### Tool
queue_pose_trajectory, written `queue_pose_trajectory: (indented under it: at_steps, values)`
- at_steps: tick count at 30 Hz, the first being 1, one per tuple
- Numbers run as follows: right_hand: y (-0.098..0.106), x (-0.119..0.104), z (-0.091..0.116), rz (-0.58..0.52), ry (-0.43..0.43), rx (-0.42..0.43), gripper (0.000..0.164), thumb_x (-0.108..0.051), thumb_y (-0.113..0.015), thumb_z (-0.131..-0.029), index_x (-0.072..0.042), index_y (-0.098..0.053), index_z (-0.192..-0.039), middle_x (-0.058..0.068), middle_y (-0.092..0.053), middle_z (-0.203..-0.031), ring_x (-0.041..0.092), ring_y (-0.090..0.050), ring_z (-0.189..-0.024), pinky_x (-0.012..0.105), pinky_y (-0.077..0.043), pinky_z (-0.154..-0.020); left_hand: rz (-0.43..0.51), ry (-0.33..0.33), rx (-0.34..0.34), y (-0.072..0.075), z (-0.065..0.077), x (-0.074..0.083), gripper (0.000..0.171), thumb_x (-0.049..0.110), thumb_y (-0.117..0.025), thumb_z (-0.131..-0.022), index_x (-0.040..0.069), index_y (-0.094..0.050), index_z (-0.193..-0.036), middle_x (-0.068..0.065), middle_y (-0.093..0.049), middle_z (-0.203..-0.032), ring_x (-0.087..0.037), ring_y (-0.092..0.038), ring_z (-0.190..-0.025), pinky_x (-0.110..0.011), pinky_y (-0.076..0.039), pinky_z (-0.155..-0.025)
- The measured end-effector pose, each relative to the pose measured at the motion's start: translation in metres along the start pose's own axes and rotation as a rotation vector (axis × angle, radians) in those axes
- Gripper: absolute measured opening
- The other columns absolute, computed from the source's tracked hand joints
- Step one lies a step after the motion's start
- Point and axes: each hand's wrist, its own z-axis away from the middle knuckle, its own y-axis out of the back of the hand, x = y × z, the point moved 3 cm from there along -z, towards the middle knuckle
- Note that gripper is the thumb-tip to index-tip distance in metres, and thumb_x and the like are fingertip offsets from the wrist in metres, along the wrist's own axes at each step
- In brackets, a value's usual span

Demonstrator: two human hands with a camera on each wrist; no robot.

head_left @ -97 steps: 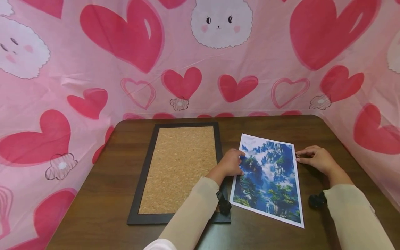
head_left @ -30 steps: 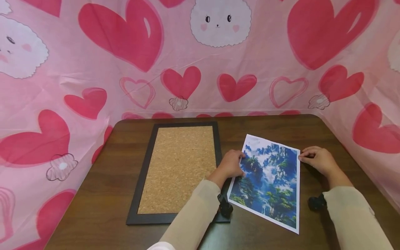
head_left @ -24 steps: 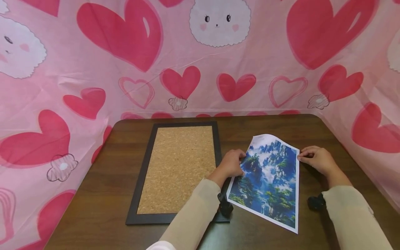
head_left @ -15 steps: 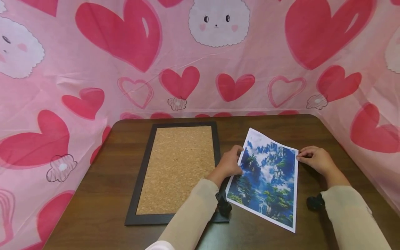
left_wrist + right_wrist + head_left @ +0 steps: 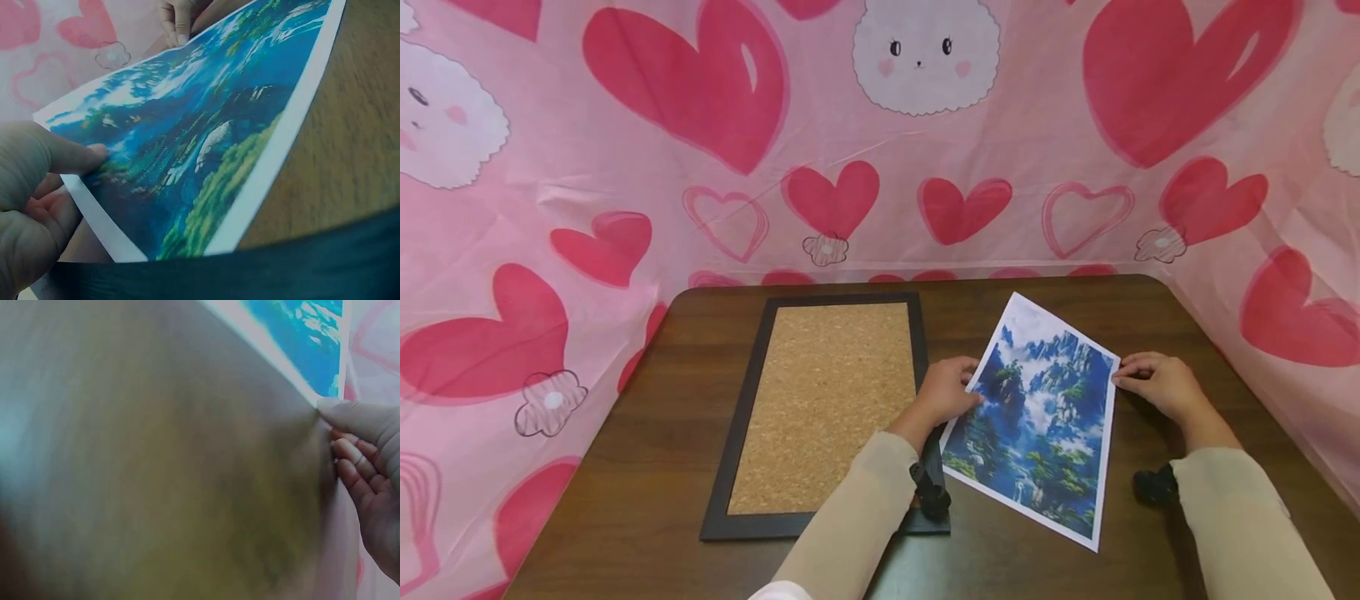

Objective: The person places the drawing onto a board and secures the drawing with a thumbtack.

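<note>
A printed picture point(image 5: 1037, 417) of blue misty mountains with a white border is held between both hands, tilted over the table. My left hand point(image 5: 949, 390) pinches its left edge; in the left wrist view the thumb point(image 5: 78, 157) lies on the printed face and the fingers are behind the sheet. At the upper right corner my right hand point(image 5: 1161, 385) pinches the paper, and the right wrist view shows the thumb point(image 5: 353, 417) at that corner. A cork board point(image 5: 827, 400) with a black frame lies flat just left of the picture, partly under my left forearm.
The dark wooden table point(image 5: 655, 467) carries the board and reaches back to a pink heart-patterned cloth point(image 5: 1037, 125) that hangs behind and at both sides. Black wrist cameras sit at each sleeve cuff, the left camera point(image 5: 932, 496) over the board's right edge.
The picture has turned clockwise and its top left corner has risen. My left hand, after loosening and shifting along the left edge, now pinches it. The right hand keeps its corner; the board stays put.
</note>
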Motion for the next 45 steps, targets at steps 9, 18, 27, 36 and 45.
queue_pose_trajectory:
  at_steps: [9, 18, 27, 36, 45]
  values:
    - [0.010, -0.004, 0.004, -0.097, -0.126, 0.078, 0.043, -0.036, -0.065, -0.094, 0.004, -0.069, -0.109, 0.025, -0.068, -0.105, 0.034, -0.062, -0.095, 0.050, -0.050, -0.089, 0.224, -0.005, 0.134, 0.013, 0.003, 0.001, 0.035, 0.001, -0.079, -0.080, 0.004, -0.068, -0.113, -0.007, -0.074, -0.096, -0.013, -0.069, -0.080, -0.026, -0.056, -0.065]
    - [0.004, -0.020, 0.011, -0.092, -0.047, 0.097, 0.023, -0.019, -0.066, -0.094, 0.003, -0.067, -0.100, 0.016, -0.069, -0.084, 0.013, -0.061, -0.066, 0.017, -0.051, -0.057, 0.441, 0.034, 0.132, 0.025, 0.006, -0.005, 0.036, -0.002, -0.076, -0.082, 0.003, -0.067, -0.116, -0.006, -0.073, -0.097, -0.014, -0.068, -0.080, -0.029, -0.057, -0.067]
    - [-0.001, -0.043, 0.019, -0.058, 0.030, 0.174, 0.017, -0.017, -0.070, -0.091, -0.001, -0.069, -0.095, 0.011, -0.067, -0.080, 0.017, -0.052, -0.067, 0.020, -0.047, -0.054, 0.532, 0.096, 0.171, 0.041, 0.013, -0.019, 0.034, -0.004, -0.075, -0.082, 0.004, -0.066, -0.114, -0.006, -0.072, -0.095, -0.017, -0.069, -0.080, -0.031, -0.058, -0.068]
    - [-0.015, -0.065, 0.022, -0.123, 0.117, 0.238, 0.011, -0.013, -0.072, -0.088, -0.002, -0.070, -0.091, 0.004, -0.067, -0.076, 0.013, -0.053, -0.063, 0.019, -0.046, -0.054, 0.603, 0.154, 0.206, 0.052, 0.023, -0.029, 0.038, -0.006, -0.075, -0.081, 0.004, -0.066, -0.116, -0.008, -0.072, -0.098, -0.019, -0.069, -0.081, -0.035, -0.059, -0.068]
    - [-0.028, -0.085, 0.027, -0.163, 0.164, 0.181, 0.008, -0.009, -0.071, -0.089, -0.002, -0.071, -0.092, 0.009, -0.067, -0.080, 0.014, -0.053, -0.064, 0.020, -0.048, -0.055, 0.606, 0.166, 0.270, 0.061, 0.034, -0.038, 0.036, -0.006, -0.077, -0.079, 0.002, -0.067, -0.113, -0.010, -0.072, -0.098, -0.019, -0.069, -0.079, -0.035, -0.058, -0.069]
